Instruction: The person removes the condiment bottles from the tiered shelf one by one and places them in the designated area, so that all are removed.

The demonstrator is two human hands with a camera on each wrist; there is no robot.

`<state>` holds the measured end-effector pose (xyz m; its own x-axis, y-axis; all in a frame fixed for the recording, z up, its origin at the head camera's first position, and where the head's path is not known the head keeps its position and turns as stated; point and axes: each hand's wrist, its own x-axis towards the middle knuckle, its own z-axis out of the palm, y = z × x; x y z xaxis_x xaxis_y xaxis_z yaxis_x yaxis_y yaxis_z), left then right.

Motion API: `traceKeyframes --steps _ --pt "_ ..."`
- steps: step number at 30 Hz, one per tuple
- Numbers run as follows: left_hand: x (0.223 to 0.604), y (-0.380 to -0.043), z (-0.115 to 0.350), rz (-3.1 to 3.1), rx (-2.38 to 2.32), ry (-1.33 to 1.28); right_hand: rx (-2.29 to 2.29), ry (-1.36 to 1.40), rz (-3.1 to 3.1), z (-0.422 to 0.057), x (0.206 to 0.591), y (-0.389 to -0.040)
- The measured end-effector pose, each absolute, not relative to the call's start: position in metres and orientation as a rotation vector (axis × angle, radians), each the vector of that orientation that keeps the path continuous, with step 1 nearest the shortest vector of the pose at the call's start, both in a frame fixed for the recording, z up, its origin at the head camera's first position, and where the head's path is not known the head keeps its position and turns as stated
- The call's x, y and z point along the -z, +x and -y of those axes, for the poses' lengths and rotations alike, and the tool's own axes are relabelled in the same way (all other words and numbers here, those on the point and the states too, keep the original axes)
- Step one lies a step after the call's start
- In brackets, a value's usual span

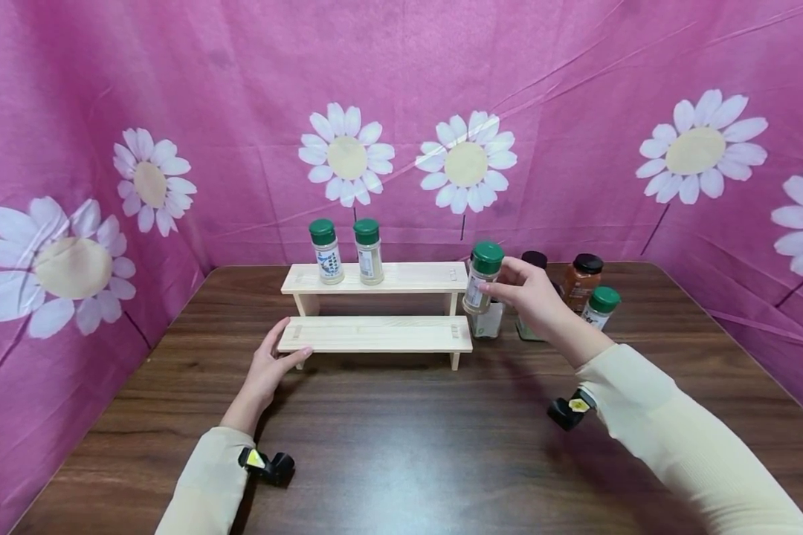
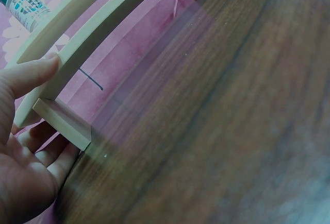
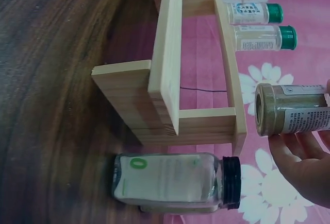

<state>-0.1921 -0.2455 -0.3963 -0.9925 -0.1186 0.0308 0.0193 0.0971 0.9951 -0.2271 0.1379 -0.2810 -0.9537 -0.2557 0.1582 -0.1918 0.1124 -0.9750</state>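
Note:
A two-tier wooden spice rack (image 1: 375, 334) stands on the table, with my left hand (image 1: 270, 369) gripping the left end of its lower step. In the left wrist view the thumb (image 2: 38, 73) lies along the board's edge and the other fingers curl beside the leg. My right hand (image 1: 531, 297) holds a green-capped spice jar (image 1: 476, 290) upright, raised beside the right end of the upper step. Brownish powder shows through its clear wall in the right wrist view. Two similar green-capped jars, a left one (image 1: 328, 254) and a right one (image 1: 369, 254), stand on the upper step's left half.
Right of the rack, a black-capped square jar (image 3: 170, 180) stands close to its side. Beyond my right hand are another dark-lidded jar (image 1: 534, 258), a reddish-brown jar (image 1: 582, 281) and a green-capped jar (image 1: 601, 306). A pink flowered cloth (image 1: 401, 74) hangs behind the table.

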Motion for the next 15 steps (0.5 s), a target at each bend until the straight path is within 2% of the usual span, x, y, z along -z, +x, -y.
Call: traceKeyframes --steps 15 --pt "0.397 -0.193 0.245 2.254 2.032 0.107 2.020 -0.427 -2.293 -0.160 0.301 -0.217"
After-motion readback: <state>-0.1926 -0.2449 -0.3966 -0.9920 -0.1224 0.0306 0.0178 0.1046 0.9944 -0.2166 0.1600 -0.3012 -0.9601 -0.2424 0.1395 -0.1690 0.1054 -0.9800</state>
